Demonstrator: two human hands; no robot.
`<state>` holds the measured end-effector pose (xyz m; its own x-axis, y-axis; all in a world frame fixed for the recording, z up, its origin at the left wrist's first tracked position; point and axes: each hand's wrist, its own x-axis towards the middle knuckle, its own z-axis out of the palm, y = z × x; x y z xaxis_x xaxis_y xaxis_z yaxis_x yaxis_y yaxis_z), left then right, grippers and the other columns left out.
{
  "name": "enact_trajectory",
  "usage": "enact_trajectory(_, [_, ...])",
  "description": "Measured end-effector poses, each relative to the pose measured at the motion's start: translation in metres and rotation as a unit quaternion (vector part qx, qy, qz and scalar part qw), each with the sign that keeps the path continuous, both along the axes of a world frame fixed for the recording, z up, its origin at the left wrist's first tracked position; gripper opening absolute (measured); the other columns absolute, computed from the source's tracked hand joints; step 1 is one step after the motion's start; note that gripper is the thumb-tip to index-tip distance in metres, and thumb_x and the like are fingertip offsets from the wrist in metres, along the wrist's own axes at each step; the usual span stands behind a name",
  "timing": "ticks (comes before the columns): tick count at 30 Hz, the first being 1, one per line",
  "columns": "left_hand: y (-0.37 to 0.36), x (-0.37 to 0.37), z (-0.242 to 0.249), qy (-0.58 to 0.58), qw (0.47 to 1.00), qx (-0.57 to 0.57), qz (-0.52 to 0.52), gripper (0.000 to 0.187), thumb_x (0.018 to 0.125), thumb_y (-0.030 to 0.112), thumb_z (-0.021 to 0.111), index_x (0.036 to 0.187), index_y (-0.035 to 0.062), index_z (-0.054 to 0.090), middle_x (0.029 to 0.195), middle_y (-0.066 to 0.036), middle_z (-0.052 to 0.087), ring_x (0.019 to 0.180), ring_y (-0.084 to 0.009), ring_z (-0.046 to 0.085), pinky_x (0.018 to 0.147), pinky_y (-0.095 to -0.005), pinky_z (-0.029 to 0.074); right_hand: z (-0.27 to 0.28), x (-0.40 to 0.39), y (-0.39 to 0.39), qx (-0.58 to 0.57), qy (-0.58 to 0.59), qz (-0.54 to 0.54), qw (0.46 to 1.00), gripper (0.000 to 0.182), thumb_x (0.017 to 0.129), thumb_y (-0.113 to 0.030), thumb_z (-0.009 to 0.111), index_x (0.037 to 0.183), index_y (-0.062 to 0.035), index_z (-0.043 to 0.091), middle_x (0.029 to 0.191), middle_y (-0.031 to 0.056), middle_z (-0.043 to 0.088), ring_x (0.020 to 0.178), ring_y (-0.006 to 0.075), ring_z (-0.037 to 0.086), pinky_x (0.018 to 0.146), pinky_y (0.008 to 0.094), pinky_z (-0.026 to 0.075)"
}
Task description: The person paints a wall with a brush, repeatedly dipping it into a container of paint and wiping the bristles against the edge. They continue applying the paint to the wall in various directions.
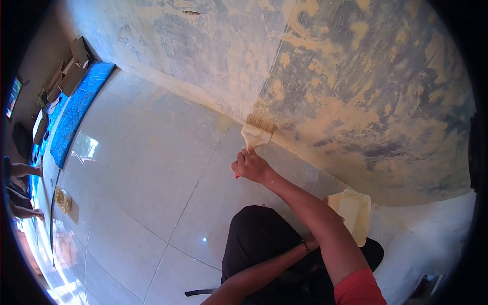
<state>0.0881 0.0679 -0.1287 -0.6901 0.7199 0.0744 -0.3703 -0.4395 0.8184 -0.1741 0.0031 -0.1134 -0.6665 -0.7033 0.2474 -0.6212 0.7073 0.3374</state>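
Note:
My right hand is closed around the handle of a wide, flat paintbrush. The brush's bristles touch the base of the wall, where it meets the floor. A bit of red shows below my fingers. My left arm crosses underneath the right forearm, with a dark band at the wrist. Mostly hidden behind that forearm, my left hand reaches to a pale rectangular plastic tub, which looks tilted and has cream-coloured material inside. The wall is patchy grey with yellowish smears.
Large glossy tiles cover the floor. At the left stands a small container with yellowish contents. Beyond it are a blue tarp, cardboard boxes and another person's bare legs. My bent knee is below the brush.

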Motion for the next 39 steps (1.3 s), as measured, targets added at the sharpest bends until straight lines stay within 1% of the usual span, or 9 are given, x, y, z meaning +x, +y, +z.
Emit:
enact_trajectory(2, [-0.022, -0.043, 0.082, -0.195, 0.979, -0.042, -0.030, 0.093, 0.076, 0.007, 0.064, 0.142, 0.0041, -0.003, 0.139, -0.017, 0.024, 0.128, -0.0216, 0.026, 0.103, -0.0348, 0.027, 0.004, 0.001, -0.011, -0.051, -0.037, -0.002, 0.998, 0.027, 0.068, -0.029, 0.065, 0.069, -0.0046, 0.053, 0.070, 0.0131, 0.054, 0.078, 0.0277, 0.059, 0.075, 0.0448, 0.052])
enact_trajectory(5, [-0.021, -0.043, 0.090, -0.266, 0.963, 0.026, -0.031, 0.092, 0.076, 0.007, 0.063, 0.142, 0.0042, -0.002, 0.139, -0.016, 0.024, 0.129, -0.0248, 0.025, 0.105, -0.0358, 0.023, 0.007, 0.001, -0.019, -0.103, -0.037, 0.037, 0.993, 0.024, 0.068, -0.026, 0.065, 0.068, -0.0059, 0.052, 0.068, 0.0104, 0.053, 0.075, 0.0253, 0.059, 0.071, 0.0408, 0.054])
enact_trajectory(8, [-0.021, -0.045, 0.091, -0.216, 0.976, -0.011, -0.024, 0.093, 0.075, 0.006, 0.063, 0.142, 0.0042, -0.002, 0.139, -0.016, 0.025, 0.129, -0.0241, 0.025, 0.104, -0.0357, 0.024, 0.004, -0.001, -0.017, -0.180, -0.091, 0.025, 0.979, 0.015, 0.070, -0.021, 0.064, 0.071, -0.0082, 0.054, 0.071, 0.0117, 0.056, 0.074, 0.0253, 0.060, 0.071, 0.0376, 0.052])
enact_trajectory(18, [-0.026, -0.035, 0.069, -0.201, 0.978, 0.054, -0.022, 0.089, 0.077, 0.009, 0.065, 0.142, 0.0028, 0.005, 0.137, -0.015, 0.029, 0.128, -0.0215, 0.026, 0.104, -0.0356, 0.024, 0.024, -0.008, 0.021, -0.181, -0.112, -0.032, 0.976, 0.007, 0.070, -0.011, 0.060, 0.073, -0.0110, 0.055, 0.071, 0.0070, 0.055, 0.075, 0.0218, 0.061, 0.058, 0.0323, 0.052])
enact_trajectory(20, [-0.032, -0.032, 0.050, 0.025, 0.985, -0.154, -0.072, 0.073, 0.081, 0.028, 0.064, 0.134, 0.0001, 0.023, 0.131, -0.018, 0.038, 0.121, -0.0242, 0.039, 0.097, -0.0314, 0.033, 0.050, -0.009, 0.030, -0.186, -0.106, -0.002, 0.977, 0.008, 0.070, -0.011, 0.061, 0.074, -0.0106, 0.054, 0.072, 0.0069, 0.056, 0.073, 0.0218, 0.061, 0.057, 0.0312, 0.052])
enact_trajectory(23, [-0.030, -0.056, 0.085, -0.122, 0.983, -0.119, -0.073, 0.074, 0.081, 0.031, 0.060, 0.136, 0.0000, 0.021, 0.131, -0.018, 0.040, 0.120, -0.0265, 0.040, 0.097, -0.0304, 0.033, 0.090, -0.006, 0.035, -0.156, -0.066, 0.015, 0.985, 0.010, 0.070, -0.012, 0.063, 0.074, -0.0097, 0.054, 0.071, 0.0073, 0.056, 0.072, 0.0219, 0.061, 0.056, 0.0309, 0.051])
enact_trajectory(26, [-0.029, -0.055, 0.097, -0.101, 0.987, -0.116, 0.045, 0.078, 0.079, 0.029, 0.059, 0.138, 0.0003, 0.017, 0.131, -0.019, 0.040, 0.120, -0.0263, 0.041, 0.098, -0.0303, 0.033, 0.141, -0.001, 0.039, -0.147, -0.038, 0.037, 0.988, 0.011, 0.071, -0.013, 0.063, 0.075, -0.0091, 0.054, 0.070, 0.0074, 0.057, 0.072, 0.0220, 0.062, 0.055, 0.0312, 0.051])
enact_trajectory(34, [-0.028, -0.054, 0.079, -0.160, 0.984, -0.076, 0.020, 0.083, 0.073, 0.024, 0.061, 0.138, 0.0005, 0.014, 0.125, -0.019, 0.044, 0.111, -0.0256, 0.047, 0.095, -0.0326, 0.036, 0.288, 0.004, 0.029, -0.080, 0.046, 0.032, 0.995, 0.008, 0.071, -0.008, 0.061, 0.076, -0.0100, 0.055, 0.075, 0.0046, 0.061, 0.069, 0.0188, 0.063, 0.053, 0.0298, 0.051])
enact_trajectory(39, [-0.032, -0.053, 0.078, -0.156, 0.983, -0.087, 0.038, 0.083, 0.072, 0.024, 0.061, 0.138, 0.0025, 0.016, 0.120, -0.018, 0.048, 0.107, -0.0259, 0.050, 0.093, -0.0332, 0.038, 0.375, 0.006, 0.014, -0.052, 0.083, -0.020, 0.995, 0.010, 0.082, -0.009, 0.053, 0.082, -0.0118, 0.062, 0.070, 0.0081, 0.062, 0.057, 0.0204, 0.063, 0.052, 0.0320, 0.052])
